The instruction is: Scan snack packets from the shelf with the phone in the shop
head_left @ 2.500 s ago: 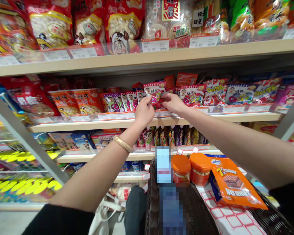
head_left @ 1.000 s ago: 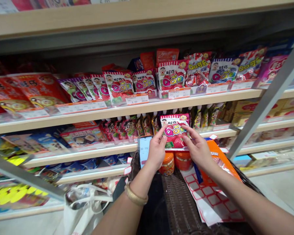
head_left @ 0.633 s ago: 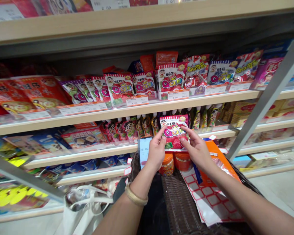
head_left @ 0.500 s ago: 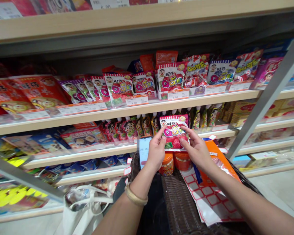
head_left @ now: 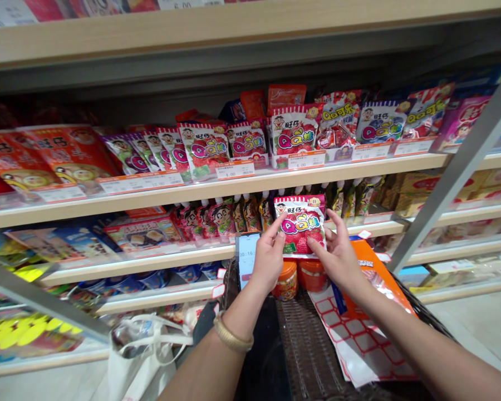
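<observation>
1. Here's the candy packet [head_left: 300,223], red and white, upright with its printed front facing the camera, held above the wicker basket [head_left: 309,345].
2. Left hand [head_left: 269,256] is on it at nine o'clock: thumb and index finger pinch that edge, the index fingertip over the front. A gold bracelet [head_left: 232,333] circles the wrist.
3. Right hand [head_left: 342,256] comes in at four o'clock, looser: thumb on the printed front, index finger spread off the side edge. Whether the other fingers grip behind, I cannot tell.
4. Straight below, at six o'clock, two orange jars: the left jar [head_left: 285,284] and the right jar [head_left: 312,275], side by side, both partly covered.
5. Over at eight o'clock from the packet, a phone [head_left: 247,256] shows its lit screen just beside the left hand.
6. Four o'clock, past the right hand: an orange snack bag [head_left: 376,273] lying on a red-and-white patterned sheet [head_left: 354,345].
7. Up at twelve, similar packets [head_left: 294,131] line the shelf [head_left: 217,189]; at nine, spouted pouches [head_left: 221,217] stand in a row.
8. Down at seven to eight o'clock, a white tote bag [head_left: 137,362], well apart from the packet.
</observation>
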Demonstrator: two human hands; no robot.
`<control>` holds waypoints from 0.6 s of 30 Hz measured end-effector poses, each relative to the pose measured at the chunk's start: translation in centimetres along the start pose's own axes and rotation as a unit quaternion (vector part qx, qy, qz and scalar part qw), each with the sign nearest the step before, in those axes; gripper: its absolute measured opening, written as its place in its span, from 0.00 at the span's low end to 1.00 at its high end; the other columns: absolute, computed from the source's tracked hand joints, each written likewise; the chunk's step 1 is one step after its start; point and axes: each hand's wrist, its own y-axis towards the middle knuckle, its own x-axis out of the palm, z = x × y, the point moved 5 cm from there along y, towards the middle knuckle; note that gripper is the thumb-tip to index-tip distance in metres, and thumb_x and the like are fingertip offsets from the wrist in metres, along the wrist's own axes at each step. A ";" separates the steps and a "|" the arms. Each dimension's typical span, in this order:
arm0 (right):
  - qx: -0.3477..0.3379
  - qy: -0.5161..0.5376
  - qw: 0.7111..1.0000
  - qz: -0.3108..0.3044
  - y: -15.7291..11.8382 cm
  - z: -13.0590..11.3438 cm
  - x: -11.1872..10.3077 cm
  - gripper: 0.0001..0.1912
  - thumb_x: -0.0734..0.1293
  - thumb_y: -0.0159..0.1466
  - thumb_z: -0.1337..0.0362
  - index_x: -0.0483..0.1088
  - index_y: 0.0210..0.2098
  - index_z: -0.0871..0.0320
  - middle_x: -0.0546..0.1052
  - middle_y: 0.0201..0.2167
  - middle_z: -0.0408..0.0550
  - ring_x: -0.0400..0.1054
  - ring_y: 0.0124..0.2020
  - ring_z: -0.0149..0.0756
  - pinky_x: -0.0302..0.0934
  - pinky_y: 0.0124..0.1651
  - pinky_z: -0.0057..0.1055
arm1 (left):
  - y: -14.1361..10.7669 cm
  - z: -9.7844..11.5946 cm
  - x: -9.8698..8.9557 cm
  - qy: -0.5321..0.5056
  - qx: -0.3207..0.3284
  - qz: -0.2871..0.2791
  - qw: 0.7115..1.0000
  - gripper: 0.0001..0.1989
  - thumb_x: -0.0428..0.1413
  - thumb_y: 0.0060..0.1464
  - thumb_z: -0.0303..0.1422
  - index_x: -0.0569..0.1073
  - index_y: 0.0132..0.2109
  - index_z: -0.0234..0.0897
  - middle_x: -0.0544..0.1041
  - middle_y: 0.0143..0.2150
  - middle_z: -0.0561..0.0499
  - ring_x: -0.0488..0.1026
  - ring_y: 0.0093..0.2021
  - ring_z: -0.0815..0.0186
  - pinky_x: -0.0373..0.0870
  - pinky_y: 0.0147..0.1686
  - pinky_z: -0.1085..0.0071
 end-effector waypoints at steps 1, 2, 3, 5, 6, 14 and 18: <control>0.003 -0.007 1.000 -0.003 0.1 0.1 0.0 0.36 0.71 0.59 0.56 0.54 0.62 0.50 0.79 0.49 0.52 0.77 0.46 0.44 0.73 0.49 0.44 | 0.0 0.0 0.0 -0.003 -0.002 0.000 1.000 0.22 0.56 0.59 0.36 0.72 0.60 0.43 0.72 0.63 0.48 0.66 0.65 0.56 0.59 0.66 0.58; 0.005 -0.018 1.000 -0.008 0.1 0.1 0.0 0.32 0.72 0.59 0.56 0.59 0.59 0.51 0.79 0.49 0.51 0.77 0.46 0.43 0.72 0.49 0.44 | 0.0 0.0 0.1 -0.005 -0.004 0.000 1.000 0.22 0.57 0.59 0.36 0.72 0.60 0.43 0.73 0.63 0.48 0.67 0.64 0.56 0.60 0.66 0.59; 0.007 -0.031 0.999 -0.013 0.2 0.1 -0.1 0.27 0.72 0.58 0.55 0.63 0.54 0.52 0.80 0.47 0.51 0.76 0.46 0.43 0.72 0.49 0.43 | 0.0 0.1 0.1 -0.007 -0.006 0.001 1.000 0.22 0.57 0.59 0.36 0.73 0.60 0.43 0.73 0.63 0.48 0.68 0.64 0.56 0.61 0.65 0.59; 0.011 -0.045 0.999 -0.012 0.4 0.1 -0.2 0.22 0.73 0.56 0.54 0.67 0.46 0.53 0.81 0.43 0.49 0.76 0.44 0.42 0.71 0.48 0.41 | -0.1 0.2 0.2 -0.010 -0.010 0.003 1.000 0.22 0.58 0.58 0.37 0.73 0.59 0.44 0.74 0.61 0.47 0.70 0.61 0.57 0.63 0.63 0.60; 0.013 -0.042 0.999 -0.003 0.5 0.1 -0.4 0.21 0.74 0.55 0.54 0.68 0.45 0.54 0.81 0.41 0.49 0.76 0.42 0.42 0.71 0.47 0.40 | -0.1 0.3 0.3 -0.011 -0.012 0.003 1.000 0.22 0.58 0.58 0.37 0.73 0.59 0.44 0.75 0.61 0.47 0.72 0.60 0.57 0.64 0.62 0.60; -0.051 -0.040 0.989 0.134 0.3 -1.2 -1.6 0.20 0.74 0.55 0.55 0.65 0.42 0.53 0.77 0.40 0.47 0.73 0.41 0.39 0.69 0.48 0.39 | -0.6 0.9 0.8 0.098 0.022 -0.008 0.995 0.20 0.62 0.53 0.37 0.78 0.54 0.42 0.68 0.60 0.42 0.71 0.58 0.55 0.76 0.49 0.65; -0.118 -0.097 0.981 0.124 -0.5 -1.9 -1.0 0.17 0.72 0.59 0.58 0.65 0.44 0.52 0.74 0.42 0.48 0.71 0.43 0.40 0.68 0.49 0.40 | -1.1 1.4 1.6 0.114 0.020 -0.067 0.991 0.24 0.62 0.53 0.40 0.74 0.58 0.43 0.63 0.65 0.41 0.68 0.62 0.53 0.76 0.51 0.63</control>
